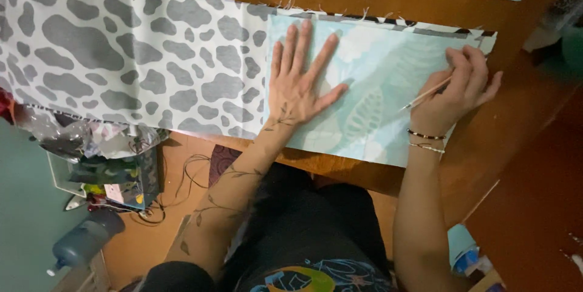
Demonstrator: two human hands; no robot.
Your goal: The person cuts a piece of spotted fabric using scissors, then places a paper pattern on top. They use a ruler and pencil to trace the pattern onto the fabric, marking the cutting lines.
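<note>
Left hand (299,88) spread flat, pinning light, limp pale-blue fabric panel (370,106) — right hand (456,94) pinched thin pencil (425,94) near edge.

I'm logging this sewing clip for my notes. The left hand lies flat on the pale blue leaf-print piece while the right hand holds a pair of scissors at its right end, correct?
Not quite. The left hand does lie flat on the pale blue leaf-print piece, but the right hand holds a thin pencil-like stick, not scissors. The head view shows it.
</note>
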